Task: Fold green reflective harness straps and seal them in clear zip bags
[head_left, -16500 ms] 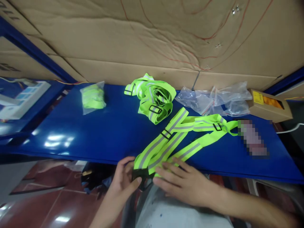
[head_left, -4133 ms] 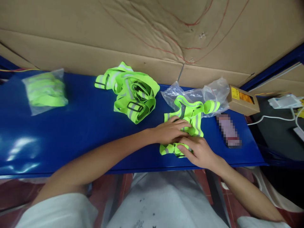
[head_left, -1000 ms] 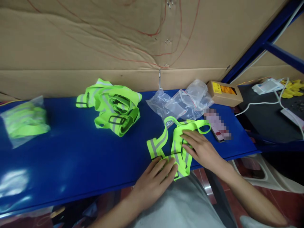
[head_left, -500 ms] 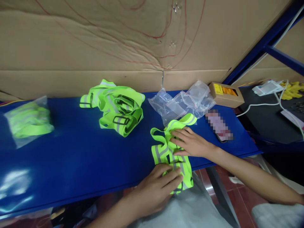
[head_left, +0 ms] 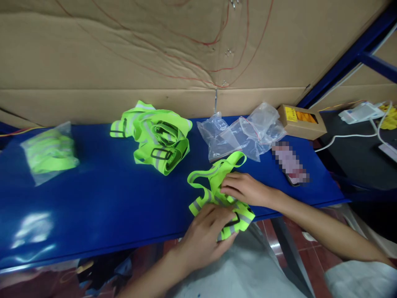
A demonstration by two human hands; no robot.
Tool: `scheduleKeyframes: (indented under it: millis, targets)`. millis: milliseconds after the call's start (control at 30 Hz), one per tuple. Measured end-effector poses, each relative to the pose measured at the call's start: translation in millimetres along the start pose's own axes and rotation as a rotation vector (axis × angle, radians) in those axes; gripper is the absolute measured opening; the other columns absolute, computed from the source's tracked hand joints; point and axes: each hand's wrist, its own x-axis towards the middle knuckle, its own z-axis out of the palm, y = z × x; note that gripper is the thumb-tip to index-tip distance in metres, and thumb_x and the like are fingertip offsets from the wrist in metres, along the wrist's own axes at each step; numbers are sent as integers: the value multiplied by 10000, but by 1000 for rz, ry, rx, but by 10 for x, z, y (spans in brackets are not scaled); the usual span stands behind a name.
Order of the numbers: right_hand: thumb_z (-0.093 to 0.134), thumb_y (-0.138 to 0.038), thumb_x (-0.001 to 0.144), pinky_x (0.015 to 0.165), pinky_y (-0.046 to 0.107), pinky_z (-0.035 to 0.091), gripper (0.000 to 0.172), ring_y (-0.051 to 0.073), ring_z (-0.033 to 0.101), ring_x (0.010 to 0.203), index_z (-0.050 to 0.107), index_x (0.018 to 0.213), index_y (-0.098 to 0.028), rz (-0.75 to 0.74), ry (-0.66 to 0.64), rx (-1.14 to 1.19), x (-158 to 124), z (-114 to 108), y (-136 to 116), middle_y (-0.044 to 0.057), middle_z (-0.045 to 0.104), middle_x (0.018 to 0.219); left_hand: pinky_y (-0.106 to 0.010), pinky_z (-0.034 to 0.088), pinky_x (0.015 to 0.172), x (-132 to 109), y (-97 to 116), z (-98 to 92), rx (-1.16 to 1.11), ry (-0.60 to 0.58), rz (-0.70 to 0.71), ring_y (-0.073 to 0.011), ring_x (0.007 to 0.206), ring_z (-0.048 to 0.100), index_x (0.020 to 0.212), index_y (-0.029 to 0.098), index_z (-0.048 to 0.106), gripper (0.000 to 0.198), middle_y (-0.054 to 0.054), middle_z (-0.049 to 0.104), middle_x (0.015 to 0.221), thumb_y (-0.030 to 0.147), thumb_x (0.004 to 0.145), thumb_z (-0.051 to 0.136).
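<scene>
A fluorescent yellow-green reflective strap harness with grey stripes and a black buckle lies bunched at the table's front edge. My left hand is closed around its near end beside the buckle, thumb underneath. On the upper part, my right hand presses with bent fingers closed on the straps; the fingertips are partly hidden in the folds. Farther left sits another heap of the same reflective straps with black buckles. At the far left a clear bag holds more folded yellow-green straps.
Clear plastic zip bags lie behind the harness. Right of them are a small cardboard box and a phone on the blue table. A cardboard wall rises at the back; a white cable runs along the right.
The near end of the harness has been folded up, and its buckle now shows by my left hand. My right hand's fingers have curled from flat into the straps. The view shifted slightly.
</scene>
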Motion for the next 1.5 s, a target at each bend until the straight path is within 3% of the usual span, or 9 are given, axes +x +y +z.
scheduleKeyframes:
  millis: [200, 400, 600, 700, 800, 1000, 1200, 1333, 1500]
  targets:
    - [352, -494, 1097, 1058, 353, 529, 492, 207, 632, 1297, 522, 1472, -226, 73, -101, 211, -398, -206, -121, 81, 654, 1413, -352, 542, 806, 84, 0, 15, -17, 86, -106, -208, 910, 687, 1153, 215, 593, 237, -53, 743, 1003, 277, 933, 656]
    - [717, -674, 835, 1194, 515, 427, 1082, 343, 293, 1558, 174, 1661, -232, 89, -114, 76, -692, 88, -188, 151, 390, 1645, -546, 330, 1209, 111, -3, -13, 20, 6, 15, -276, 1313, 592, 1105, 217, 591, 201, -105, 687, 1325, 276, 918, 635]
    - [716, -571, 889, 1085, 509, 540, 914, 331, 523, 1420, 242, 1589, -224, 176, 189, 90, -608, 328, -187, 202, 547, 1485, -532, 279, 1262, 198, -54, -86, 18, -116, -168, -246, 1290, 634, 1157, 216, 577, 202, -107, 689, 1343, 316, 987, 536]
    - [687, -475, 943, 1025, 518, 578, 578, 329, 605, 1312, 477, 1403, -194, 172, 366, -40, -535, 382, -249, 207, 564, 1387, -497, 346, 1218, 221, -75, -95, 7, -80, -235, -227, 1183, 676, 1185, 227, 613, 234, -78, 728, 1234, 300, 1027, 456]
    - [588, -329, 1021, 971, 453, 617, 268, 282, 660, 1223, 603, 1246, -186, 77, 360, -164, -492, 392, -294, 169, 615, 1261, -447, 447, 1093, 240, -99, -109, 12, -30, -240, -233, 1137, 664, 1092, 215, 646, 220, -82, 721, 1183, 301, 1031, 453]
    - [615, -605, 946, 1199, 680, 356, 809, 392, 380, 1502, 422, 1539, -90, -110, 205, -439, -556, 412, -313, 224, 520, 1522, -442, 401, 1051, 256, -133, -149, 104, -64, -250, -234, 1133, 636, 1098, 204, 636, 247, -77, 720, 1143, 275, 1049, 405]
    - [598, -553, 978, 1216, 635, 361, 749, 365, 326, 1539, 398, 1574, -146, -102, 163, -444, -486, 440, -380, 182, 480, 1577, -455, 383, 1050, 192, -239, -117, 113, -37, -258, -255, 1187, 639, 1372, 168, 469, 356, -128, 679, 1283, 284, 1046, 383]
    - [623, -417, 987, 1189, 628, 394, 750, 381, 369, 1514, 304, 1629, -196, -82, 133, -423, -397, 467, -374, 199, 466, 1580, -430, 382, 1075, 180, -331, -163, 57, -16, -264, -256, 1426, 479, 1513, 179, 323, 467, -181, 512, 1525, 316, 1067, 323]
    - [592, -175, 978, 1157, 606, 428, 754, 368, 429, 1477, 264, 1644, -303, -35, 134, -526, -424, 534, -380, 181, 508, 1544, -480, 325, 1068, 243, -457, -345, 262, -116, -127, -293, 1462, 432, 1507, 211, 431, 492, -146, 325, 1677, 338, 1052, 293]
